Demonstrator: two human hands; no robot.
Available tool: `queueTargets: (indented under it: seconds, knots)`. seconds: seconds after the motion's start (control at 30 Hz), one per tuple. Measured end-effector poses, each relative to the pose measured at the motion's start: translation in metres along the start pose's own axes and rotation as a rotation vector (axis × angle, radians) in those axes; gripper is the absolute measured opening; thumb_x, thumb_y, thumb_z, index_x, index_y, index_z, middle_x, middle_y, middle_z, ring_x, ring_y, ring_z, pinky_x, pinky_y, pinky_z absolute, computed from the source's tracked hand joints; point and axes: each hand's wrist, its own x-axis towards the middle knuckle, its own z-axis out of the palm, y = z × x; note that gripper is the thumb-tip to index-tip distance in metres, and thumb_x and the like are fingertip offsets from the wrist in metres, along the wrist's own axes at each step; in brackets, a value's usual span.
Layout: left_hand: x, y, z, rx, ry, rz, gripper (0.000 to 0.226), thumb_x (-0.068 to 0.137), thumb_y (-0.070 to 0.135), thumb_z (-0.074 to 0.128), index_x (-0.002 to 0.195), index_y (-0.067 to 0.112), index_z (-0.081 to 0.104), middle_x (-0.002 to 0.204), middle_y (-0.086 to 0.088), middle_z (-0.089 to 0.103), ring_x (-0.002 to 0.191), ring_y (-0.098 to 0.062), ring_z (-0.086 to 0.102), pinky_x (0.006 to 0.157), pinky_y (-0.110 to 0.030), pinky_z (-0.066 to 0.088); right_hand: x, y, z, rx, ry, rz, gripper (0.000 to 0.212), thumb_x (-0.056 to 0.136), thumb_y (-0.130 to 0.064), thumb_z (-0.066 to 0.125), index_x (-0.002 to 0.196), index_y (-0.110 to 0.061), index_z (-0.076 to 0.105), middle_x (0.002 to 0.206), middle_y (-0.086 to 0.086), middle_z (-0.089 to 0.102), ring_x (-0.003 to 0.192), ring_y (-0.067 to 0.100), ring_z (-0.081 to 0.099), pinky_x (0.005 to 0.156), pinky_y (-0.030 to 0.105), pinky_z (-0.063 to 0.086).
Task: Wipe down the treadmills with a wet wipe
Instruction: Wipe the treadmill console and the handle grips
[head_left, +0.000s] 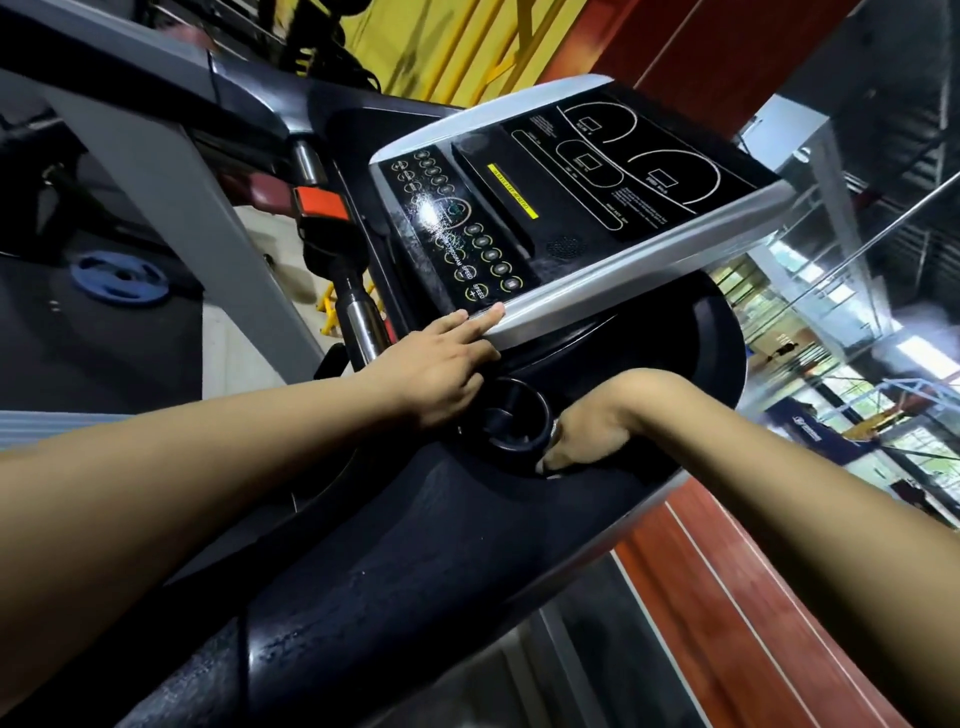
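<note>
- Black plastic of the treadmill console (519, 208) glinting with damp streaks across the keypad, likewise the dash (405, 597) below: apparently wiped already.
- Left hand (441, 364) flat, fingers straight, steadying on the console's silver rim.
- Right hand (587, 431) curled down beside the cup holder (511, 418), probably pressing the wet wipe; wipe itself hidden, grip impossible to confirm.
- Handrails and belt seemingly left to clean.
</note>
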Motion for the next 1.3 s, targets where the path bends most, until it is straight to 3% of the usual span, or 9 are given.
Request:
queueTargets:
  seconds: [0.1, 0.2, 0.37, 0.57, 0.6, 0.77, 0.87, 1.07, 1.3]
  knots:
    - [-0.012, -0.006, -0.012, 0.026, 0.015, -0.07, 0.075, 0.082, 0.046, 0.021, 0.146, 0.018, 0.047, 0.167, -0.007, 0.024, 0.149, -0.033, 0.029, 0.119, -0.048, 0.03, -0.007, 0.001, 0.0, 0.239, 0.039, -0.196, 0.028, 0.1, -0.026, 0.057, 0.123, -0.016, 0.071, 0.118, -0.002, 0.072, 0.104, 0.013, 0.067, 0.098, 0.028, 0.051]
    - [-0.035, -0.027, -0.019, 0.052, 0.066, -0.132, 0.072, 0.085, 0.043, 0.023, 0.139, 0.007, 0.053, 0.151, -0.017, 0.044, 0.131, -0.038, 0.047, 0.111, -0.044, 0.038, -0.013, 0.0, 0.003, 0.548, 0.104, -0.394, 0.026, 0.098, -0.006, 0.059, 0.12, -0.012, 0.072, 0.082, -0.01, 0.072, 0.07, 0.0, 0.061, 0.069, 0.016, 0.049]
    - [-0.059, -0.047, -0.016, 0.086, 0.1, -0.086, 0.058, 0.101, 0.043, 0.035, 0.142, 0.003, 0.048, 0.155, -0.018, 0.039, 0.143, -0.032, 0.039, 0.119, -0.035, 0.028, -0.005, -0.041, 0.008, 0.45, 0.474, -0.412, 0.029, 0.098, -0.019, 0.055, 0.073, -0.008, 0.064, 0.055, 0.0, 0.057, 0.052, 0.011, 0.045, 0.057, 0.028, 0.038]
    - [-0.06, -0.055, -0.006, 0.147, 0.067, -0.088, 0.098, 0.086, 0.063, -0.002, 0.152, 0.002, 0.038, 0.164, -0.016, 0.028, 0.155, -0.027, 0.017, 0.123, -0.024, 0.002, 0.023, -0.075, -0.016, 0.603, 0.756, -0.266, 0.023, 0.096, -0.035, 0.067, 0.094, -0.016, 0.078, 0.07, 0.004, 0.048, 0.079, 0.0, 0.05, 0.054, 0.01, 0.036]
    - [-0.061, -0.056, -0.005, 0.149, 0.065, -0.09, 0.098, 0.087, 0.063, -0.003, 0.153, 0.003, 0.037, 0.164, -0.016, 0.028, 0.156, -0.026, 0.016, 0.123, -0.024, 0.0, 0.022, -0.075, -0.016, 0.594, 0.749, -0.268, 0.019, 0.095, -0.034, 0.068, 0.099, -0.019, 0.08, 0.076, -0.005, 0.066, 0.081, -0.001, 0.054, 0.053, 0.006, 0.035]
    - [-0.062, -0.064, -0.002, 0.18, 0.093, -0.068, 0.1, 0.091, 0.069, -0.005, 0.152, 0.003, 0.04, 0.163, -0.017, 0.031, 0.155, -0.029, 0.018, 0.126, -0.031, 0.006, -0.004, -0.049, -0.01, 0.512, 0.744, -0.283, 0.014, 0.093, -0.03, 0.067, 0.1, -0.028, 0.08, 0.081, -0.004, 0.074, 0.072, 0.001, 0.061, 0.057, 0.011, 0.04]
    - [-0.061, -0.067, 0.002, 0.189, 0.111, -0.055, 0.103, 0.093, 0.07, -0.009, 0.152, 0.002, 0.041, 0.161, -0.019, 0.033, 0.155, -0.031, 0.02, 0.128, -0.038, 0.012, -0.001, -0.012, -0.009, 0.332, 0.929, -0.09, 0.02, 0.096, -0.025, 0.06, 0.109, -0.025, 0.075, 0.105, 0.007, 0.075, 0.101, 0.022, 0.069, 0.081, 0.023, 0.052]
    - [-0.06, -0.062, 0.001, 0.19, 0.137, -0.055, 0.092, 0.093, 0.058, -0.001, 0.153, 0.001, 0.039, 0.163, -0.019, 0.031, 0.155, -0.031, 0.018, 0.126, -0.034, 0.007, 0.028, -0.004, -0.002, 0.142, 0.763, 0.006, 0.022, 0.095, -0.015, 0.049, 0.106, -0.023, 0.067, 0.107, 0.017, 0.064, 0.098, 0.047, 0.06, 0.084, 0.036, 0.048]
    - [-0.062, -0.059, -0.001, 0.181, 0.152, -0.046, 0.093, 0.092, 0.057, -0.002, 0.152, 0.0, 0.04, 0.161, -0.02, 0.033, 0.155, -0.032, 0.018, 0.125, -0.031, 0.003, 0.026, -0.045, -0.007, -0.089, 0.708, -0.291, 0.041, 0.081, -0.007, 0.052, 0.108, -0.032, 0.071, 0.098, 0.008, 0.072, 0.09, 0.035, 0.069, 0.077, 0.039, 0.056]
